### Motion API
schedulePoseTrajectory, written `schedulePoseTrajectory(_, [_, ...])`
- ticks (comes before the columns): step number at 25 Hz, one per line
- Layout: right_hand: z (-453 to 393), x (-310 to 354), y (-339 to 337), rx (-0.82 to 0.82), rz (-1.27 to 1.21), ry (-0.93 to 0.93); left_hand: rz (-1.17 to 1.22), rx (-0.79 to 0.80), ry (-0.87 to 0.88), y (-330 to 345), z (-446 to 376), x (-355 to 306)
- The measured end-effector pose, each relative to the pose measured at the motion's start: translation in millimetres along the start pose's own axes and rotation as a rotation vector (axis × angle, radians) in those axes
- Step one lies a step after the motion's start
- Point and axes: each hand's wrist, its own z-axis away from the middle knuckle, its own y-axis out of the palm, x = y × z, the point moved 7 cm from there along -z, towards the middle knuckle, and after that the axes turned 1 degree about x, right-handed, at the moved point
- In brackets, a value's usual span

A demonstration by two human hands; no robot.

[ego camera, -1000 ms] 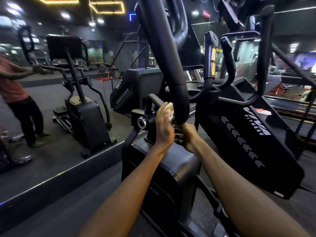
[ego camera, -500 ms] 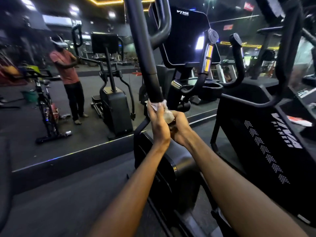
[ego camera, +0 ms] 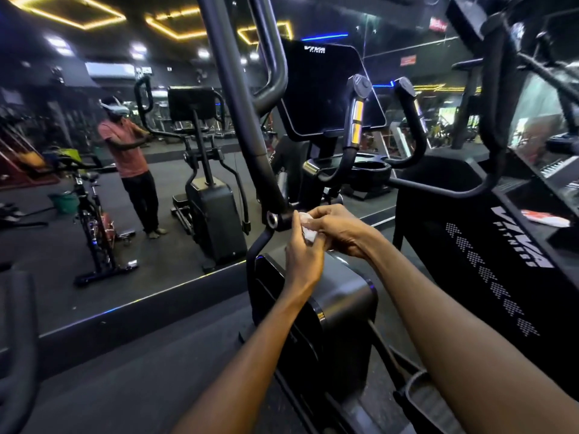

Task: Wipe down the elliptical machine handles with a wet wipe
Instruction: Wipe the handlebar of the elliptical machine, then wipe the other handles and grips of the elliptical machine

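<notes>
Both hands meet just to the right of the pivot joint at the foot of the elliptical's long moving handle, with a crumpled white wet wipe held between them. The left hand reaches up from below with its fingers curled, pinching the lower part of the wipe; the right hand comes in from the right, fingers bent over the top of the wipe and gripping it. The wipe sits just beside the joint — whether it touches the metal cannot be told, since the fingers cover most of it.

The handle rises from that joint as a thick dark bar, tilted left toward the top of the frame, with a second curved bar branching off behind it. Beyond stands the dark console screen, and right of it 2 short fixed grips with yellow-lit sensor strips. A cup holder lies below the grips. Under the hands is the machine's rounded grey drive housing.

To the right, close by, a neighbouring machine with white lettering on its black side panel crowds in, its upright bar crossing the upper right.

On the left a wall mirror reflects a person in a pink shirt standing at a reflected elliptical, plus a spin bike and a green bucket. The dark floor runs along the mirror's base — yellow ceiling light strips glow overhead.
</notes>
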Motion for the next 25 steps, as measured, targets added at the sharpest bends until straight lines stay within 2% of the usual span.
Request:
schedulePoseTrajectory(2, [2.9, 4.8, -22.5, -0.102, 0.066, -0.018, 0.108, 0.033, -0.033, 1.7, -7.7, 1.3])
schedulePoseTrajectory(4, [6.6, 8.8, -41.2, -0.190, 0.003, -0.028, 0.171, 0.030, -0.076, 5.7, -15.5, -4.7])
schedulePoseTrajectory(7, [8.9, 7.8, -61.9, -0.279, -0.041, -0.045, 0.139, 0.012, -0.121, 12.5, -29.3, -13.0])
schedulePoseTrajectory(10, [15.0, 5.1, -83.5, -0.409, -0.077, -0.082, 0.129, 0.094, -0.145, 30.4, -42.8, -14.8])
schedulePoseTrajectory(13, [32.6, -2.8, -113.1, -0.537, -0.102, -0.112, 0.215, 0.148, -0.204, 59.1, -42.9, -15.8])
schedulePoseTrajectory(19, [102.5, -35.3, -180.8, -0.694, -0.129, -0.086, 0.352, 0.206, -0.331, 143.6, -18.9, -13.9])
schedulePoseTrajectory(22, [158.0, -49.7, -221.9, -0.767, -0.181, -0.051, 0.341, 0.222, -0.344, 201.4, 11.1, -23.0])
schedulePoseTrajectory(25, [217.4, -62.3, -257.3, -0.750, -0.258, 0.010, 0.345, 0.305, -0.345, 263.0, 50.8, -40.6])
